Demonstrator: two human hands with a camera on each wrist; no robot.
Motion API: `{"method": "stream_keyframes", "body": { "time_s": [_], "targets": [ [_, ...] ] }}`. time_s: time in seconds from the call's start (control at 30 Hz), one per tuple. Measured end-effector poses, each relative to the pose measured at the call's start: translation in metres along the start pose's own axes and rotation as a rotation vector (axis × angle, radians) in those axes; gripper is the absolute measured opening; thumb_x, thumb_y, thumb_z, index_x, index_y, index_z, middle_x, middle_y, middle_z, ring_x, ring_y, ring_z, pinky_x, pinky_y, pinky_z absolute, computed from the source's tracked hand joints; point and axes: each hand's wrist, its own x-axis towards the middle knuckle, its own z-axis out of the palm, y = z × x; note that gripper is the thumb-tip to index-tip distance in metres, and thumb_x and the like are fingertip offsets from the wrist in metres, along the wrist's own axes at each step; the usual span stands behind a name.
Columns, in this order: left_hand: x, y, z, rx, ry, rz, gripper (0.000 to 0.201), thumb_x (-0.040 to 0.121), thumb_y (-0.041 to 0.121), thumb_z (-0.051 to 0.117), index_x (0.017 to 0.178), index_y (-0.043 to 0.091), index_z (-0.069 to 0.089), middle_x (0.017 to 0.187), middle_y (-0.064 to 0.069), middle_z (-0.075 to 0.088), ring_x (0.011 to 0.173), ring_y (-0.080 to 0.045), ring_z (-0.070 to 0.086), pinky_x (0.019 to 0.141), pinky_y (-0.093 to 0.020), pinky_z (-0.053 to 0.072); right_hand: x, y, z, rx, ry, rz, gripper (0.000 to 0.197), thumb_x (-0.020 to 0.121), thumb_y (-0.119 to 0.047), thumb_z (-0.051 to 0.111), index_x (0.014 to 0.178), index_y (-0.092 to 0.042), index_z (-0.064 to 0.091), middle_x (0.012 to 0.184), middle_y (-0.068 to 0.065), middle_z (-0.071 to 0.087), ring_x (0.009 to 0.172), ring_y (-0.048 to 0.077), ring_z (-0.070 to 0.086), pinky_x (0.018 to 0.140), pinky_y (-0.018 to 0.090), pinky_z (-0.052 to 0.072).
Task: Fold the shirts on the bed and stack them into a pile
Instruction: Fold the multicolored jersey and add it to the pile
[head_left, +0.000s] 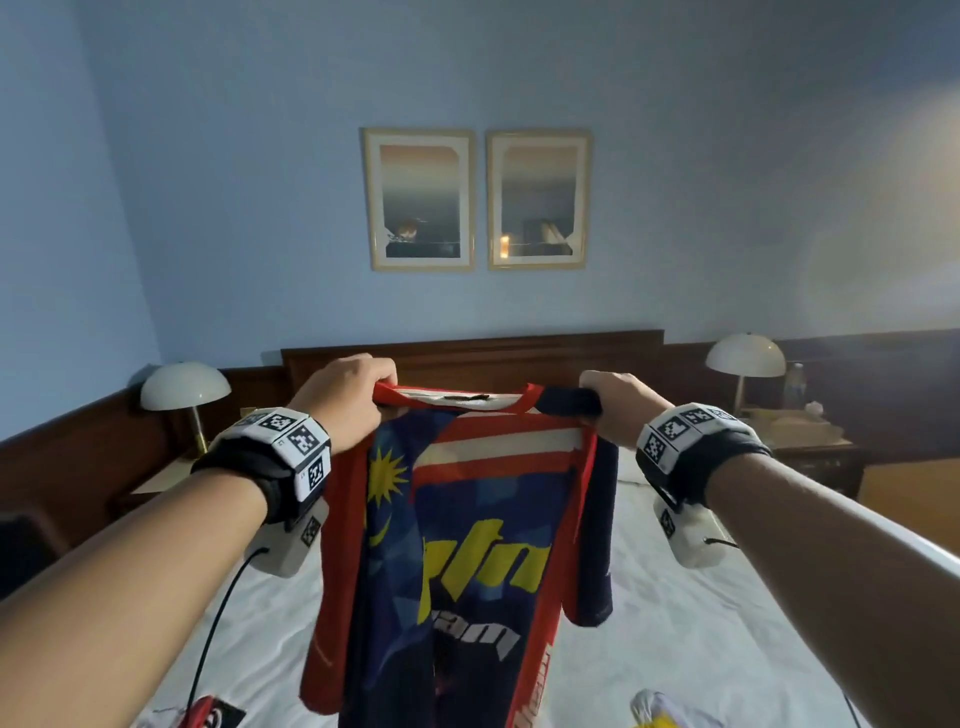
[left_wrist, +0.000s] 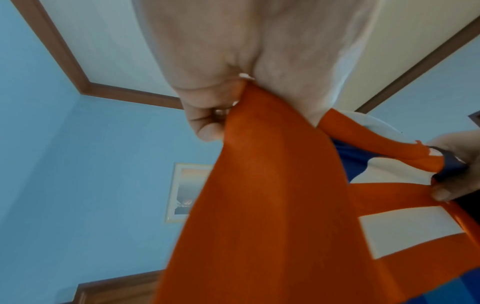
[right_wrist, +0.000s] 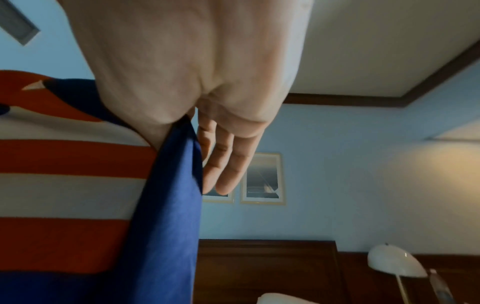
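Head view: the left hand (head_left: 347, 396) pinches the red shoulder of the red, navy and white printed sports jersey (head_left: 467, 561), and the right hand (head_left: 621, 402) pinches the navy shoulder. Each grip is clamped on cloth at the neckline's outer ends, the collar stretched level between them. The left wrist view confirms fingers (left_wrist: 207, 127) curled tight into the orange-red fabric. The right wrist view shows thumb and palm trapping the blue sleeve seam while the remaining fingers (right_wrist: 228, 164) lie straighter behind the cloth.

Judgement: the jersey is held up by both shoulders so that it hangs straight and its sleeves fall clear, ready to be lowered flat for folding. It is suspended in the air above the white-sheeted bed (head_left: 675, 634); its hem runs out of frame, so contact with the sheet cannot be told.

Surroundings: a red, black and white garment (head_left: 213, 714) lies at the near left of the bed, and a white and yellow garment (head_left: 665, 712) at the near right. Judgement: both edge the likely laying area and may catch the hem. Beyond stand a dark wooden headboard (head_left: 467, 353), a white dome lamp (head_left: 185, 387) on the left and another white dome lamp (head_left: 745, 356) on the right, and two gilt-framed pictures (head_left: 475, 200) on the blue wall. None of these obstructs.
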Motion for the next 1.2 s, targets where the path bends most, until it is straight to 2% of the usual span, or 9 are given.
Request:
{"method": "stream_keyframes", "body": {
  "time_s": [0.17, 0.33, 0.5, 0.67, 0.77, 0.9, 1.03, 1.13, 1.2],
  "targets": [
    [0.01, -0.003, -0.008, -0.037, -0.035, -0.058, 0.03, 0.074, 0.026, 0.086, 0.081, 0.021, 0.057, 0.077, -0.001, 0.065, 0.076, -0.028, 0.06, 0.066, -0.034, 0.045, 0.017, 0.001, 0.004, 0.063, 0.038, 0.044, 0.032, 0.085, -0.004, 0.055, 0.065, -0.024, 0.04, 0.069, -0.004, 0.05, 0.073, 0.023, 0.052, 0.063, 0.026, 0.034],
    [0.016, -0.004, -0.007, -0.076, -0.218, -0.115, 0.04, 0.057, 0.032, 0.095, 0.071, 0.023, 0.058, 0.066, 0.003, 0.064, 0.066, -0.019, 0.06, 0.061, -0.031, 0.041, 0.032, 0.009, 0.009, 0.059, 0.062, 0.043, 0.03, 0.082, -0.013, 0.061, 0.063, -0.023, 0.04, 0.065, -0.006, 0.05, 0.07, 0.026, 0.054, 0.062, 0.029, 0.038],
    [0.015, -0.003, 0.001, -0.006, -0.329, -0.159, 0.027, 0.061, 0.037, 0.076, 0.068, 0.017, 0.059, 0.055, 0.005, 0.054, 0.056, -0.016, 0.05, 0.054, -0.028, 0.037, 0.031, 0.018, 0.012, -0.211, -0.03, -0.024, 0.015, 0.079, -0.038, 0.065, 0.075, -0.029, 0.054, 0.078, -0.007, 0.06, 0.077, 0.023, 0.062, 0.065, 0.028, 0.044],
    [0.015, -0.01, 0.015, 0.053, -0.188, -0.186, 0.018, 0.077, 0.013, 0.064, 0.065, 0.025, 0.057, 0.058, 0.004, 0.056, 0.062, -0.022, 0.056, 0.059, -0.029, 0.043, 0.031, 0.041, 0.02, -0.228, -0.062, 0.014, 0.009, 0.082, -0.039, 0.068, 0.087, -0.032, 0.07, 0.091, -0.002, 0.069, 0.092, 0.024, 0.066, 0.07, 0.027, 0.041],
    [0.011, -0.014, 0.023, 0.1, -0.073, -0.255, 0.024, 0.079, 0.011, 0.059, 0.066, 0.031, 0.054, 0.071, 0.002, 0.06, 0.075, -0.032, 0.06, 0.066, -0.033, 0.046, 0.026, 0.056, 0.027, -0.079, -0.067, 0.105, 0.008, 0.083, -0.034, 0.071, 0.077, -0.029, 0.071, 0.075, 0.0, 0.065, 0.086, 0.024, 0.067, 0.067, 0.026, 0.041],
    [0.012, -0.004, 0.033, 0.275, -0.227, -0.341, 0.01, 0.075, 0.029, 0.067, 0.081, 0.028, 0.058, 0.094, 0.002, 0.063, 0.089, -0.029, 0.063, 0.069, -0.031, 0.046, 0.029, 0.034, 0.038, 0.204, -0.021, -0.001, 0.033, 0.082, -0.016, 0.071, 0.058, -0.032, 0.056, 0.057, -0.008, 0.055, 0.061, 0.013, 0.054, 0.063, 0.027, 0.039],
    [0.015, 0.036, 0.064, -0.167, -0.478, -0.18, 0.05, 0.075, 0.044, 0.084, 0.115, 0.029, 0.059, 0.106, 0.007, 0.058, 0.1, -0.016, 0.06, 0.078, -0.025, 0.045, 0.038, -0.025, 0.048, 0.135, -0.1, -0.203, 0.019, 0.082, -0.015, 0.065, 0.067, -0.025, 0.059, 0.068, -0.002, 0.058, 0.072, 0.021, 0.056, 0.067, 0.03, 0.044],
    [0.017, 0.053, 0.089, -0.317, -0.421, -0.146, 0.018, 0.08, 0.031, 0.081, 0.082, 0.023, 0.065, 0.082, 0.001, 0.065, 0.079, -0.021, 0.062, 0.062, -0.024, 0.042, 0.04, -0.049, 0.052, 0.081, -0.081, -0.224, 0.027, 0.081, -0.029, 0.067, 0.059, -0.026, 0.052, 0.068, -0.004, 0.054, 0.074, 0.024, 0.056, 0.065, 0.028, 0.042],
    [0.021, 0.038, 0.093, -0.265, -0.355, -0.127, 0.024, 0.084, 0.02, 0.075, 0.064, 0.024, 0.061, 0.067, 0.002, 0.06, 0.07, -0.022, 0.058, 0.057, -0.024, 0.039, 0.037, -0.048, 0.052, -0.009, -0.126, -0.206, 0.022, 0.079, -0.044, 0.072, 0.071, -0.027, 0.061, 0.076, -0.004, 0.055, 0.077, 0.023, 0.056, 0.067, 0.028, 0.041]
  ]
}}
